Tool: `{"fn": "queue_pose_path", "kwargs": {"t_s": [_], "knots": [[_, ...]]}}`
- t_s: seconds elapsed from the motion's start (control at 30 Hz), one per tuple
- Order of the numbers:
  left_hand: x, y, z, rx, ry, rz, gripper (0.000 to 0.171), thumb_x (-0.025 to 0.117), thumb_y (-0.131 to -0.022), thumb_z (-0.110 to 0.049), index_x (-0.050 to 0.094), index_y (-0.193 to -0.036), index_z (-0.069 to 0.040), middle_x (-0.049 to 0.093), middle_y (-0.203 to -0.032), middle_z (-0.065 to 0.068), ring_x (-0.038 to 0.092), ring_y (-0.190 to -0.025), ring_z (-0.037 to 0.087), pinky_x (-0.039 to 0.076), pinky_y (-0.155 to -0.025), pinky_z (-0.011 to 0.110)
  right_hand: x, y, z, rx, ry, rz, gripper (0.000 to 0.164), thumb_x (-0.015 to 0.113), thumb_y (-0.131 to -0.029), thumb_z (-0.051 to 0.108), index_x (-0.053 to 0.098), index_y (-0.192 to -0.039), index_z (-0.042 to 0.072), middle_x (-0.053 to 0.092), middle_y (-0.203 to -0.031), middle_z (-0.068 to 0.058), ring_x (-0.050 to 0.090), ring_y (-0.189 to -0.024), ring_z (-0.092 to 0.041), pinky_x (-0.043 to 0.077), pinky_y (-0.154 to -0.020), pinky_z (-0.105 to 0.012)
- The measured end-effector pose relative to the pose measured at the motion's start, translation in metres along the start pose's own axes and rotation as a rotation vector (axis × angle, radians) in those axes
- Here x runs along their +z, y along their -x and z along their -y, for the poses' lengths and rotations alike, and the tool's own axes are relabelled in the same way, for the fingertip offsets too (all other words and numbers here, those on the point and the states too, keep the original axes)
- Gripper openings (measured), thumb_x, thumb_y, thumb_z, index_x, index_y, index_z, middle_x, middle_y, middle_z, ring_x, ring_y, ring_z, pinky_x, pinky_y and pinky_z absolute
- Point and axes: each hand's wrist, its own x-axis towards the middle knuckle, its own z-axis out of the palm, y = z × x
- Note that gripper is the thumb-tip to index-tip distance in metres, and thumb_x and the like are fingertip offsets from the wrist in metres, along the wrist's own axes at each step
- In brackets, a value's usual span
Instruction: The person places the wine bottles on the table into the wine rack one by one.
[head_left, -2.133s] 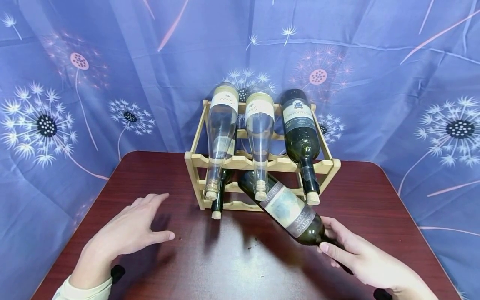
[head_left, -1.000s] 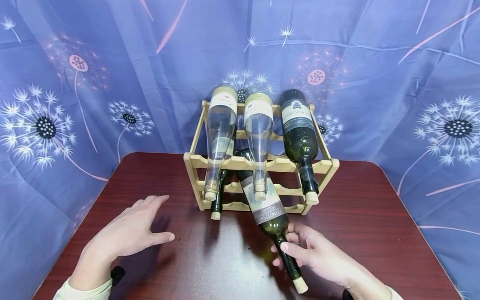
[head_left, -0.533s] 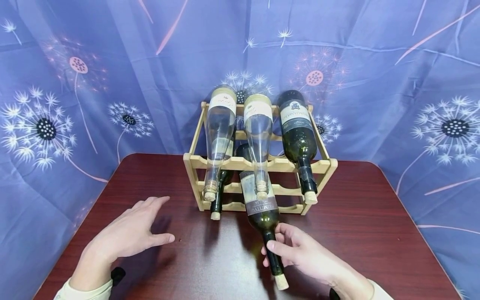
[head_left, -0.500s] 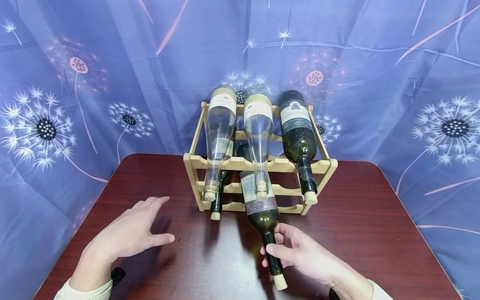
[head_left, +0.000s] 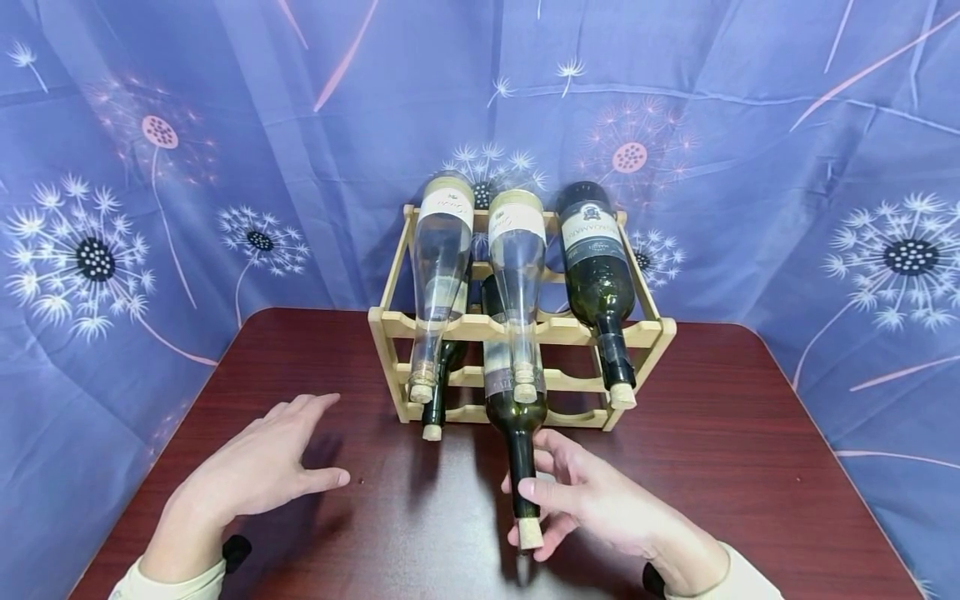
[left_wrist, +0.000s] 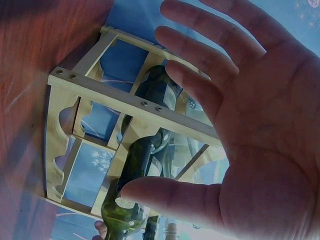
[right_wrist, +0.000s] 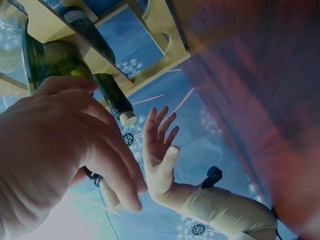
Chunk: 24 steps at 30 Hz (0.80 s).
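Observation:
My right hand (head_left: 592, 500) holds a dark green wine bottle (head_left: 519, 429) by its neck, thumb on top and fingers underneath. The cork points toward me. The bottle's body reaches into the wooden wine rack (head_left: 566, 332), below the top row; a clear bottle (head_left: 517, 258) above hides part of it. Whether it rests on a rail cannot be made out. Off to the left, my left hand (head_left: 262, 467) hovers over the table with fingers extended and thumb apart, touching nothing. In the right wrist view, the right hand (right_wrist: 50, 145) covers much of the bottle.
On the rack's top row lie another clear bottle (head_left: 442, 250) and a dark labelled bottle (head_left: 600, 283). A corked dark bottle (head_left: 433, 415) sits lower at the left. The rack stands on a reddish-brown table (head_left: 712, 467), backed by a blue dandelion-print cloth (head_left: 337, 167).
My right hand has swung the bottle's neck leftward, straightening it from a slant, and moved its body deeper into the rack. The left hand has stayed in place.

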Motion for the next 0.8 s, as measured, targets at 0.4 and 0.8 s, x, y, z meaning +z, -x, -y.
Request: {"fn": "queue_pose_path", "kwargs": {"t_s": [0.4, 0.8], "knots": [[-0.003, 0.001, -0.002, -0.006, 0.002, 0.011, 0.099, 0.070, -0.070, -0.068, 0.040, -0.143, -0.007, 0.048, -0.137, 0.012, 0.044, -0.125, 0.035, 0.038, -0.097, 0.054, 0.001, -0.015, 0.012, 0.013, 0.124, -0.146, 0.042, 0.052, -0.099, 0.018, 0.034, -0.130, -0.004, 0.052, -0.118, -0.027, 0.064, -0.088, -0.048, 0.055, -0.059, -0.037], [-0.002, 0.002, -0.003, -0.004, 0.008, 0.012, 0.099, 0.069, -0.070, -0.068, 0.040, -0.142, -0.007, 0.048, -0.136, 0.012, 0.045, -0.125, 0.034, 0.039, -0.097, 0.053, -0.005, -0.030, 0.012, -0.017, 0.160, -0.262, 0.041, 0.051, -0.100, 0.023, 0.037, -0.127, -0.004, 0.051, -0.123, -0.026, 0.067, -0.083, -0.031, 0.051, -0.059, -0.030]]}}
